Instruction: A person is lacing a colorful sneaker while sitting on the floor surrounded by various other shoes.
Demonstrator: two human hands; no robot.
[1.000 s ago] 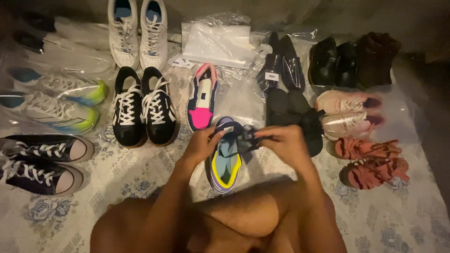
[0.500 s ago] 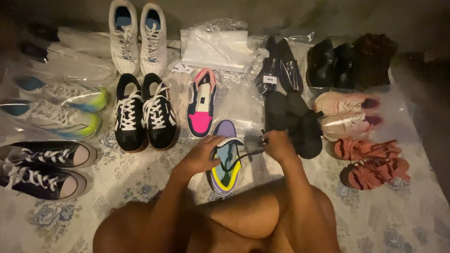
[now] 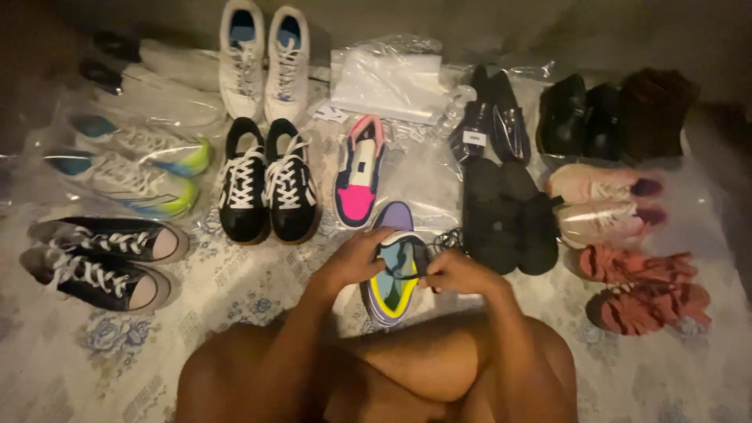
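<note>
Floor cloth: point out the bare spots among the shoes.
Bare floor cloth lies near the left knee, below the black sneakers, and at bottom right under the red sandals. Around both hands and the purple-yellow shoe it is crowded.

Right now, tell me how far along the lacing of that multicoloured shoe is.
Done: the other pairs, like the black sneakers with white laces, sit laced in rows on the floral sheet. In hand: the left hand steadies the purple-and-yellow shoe while the right hand pinches its black lace. Left: that lace trails loose, and the matching pink-heeled shoe shows no lace.
</note>
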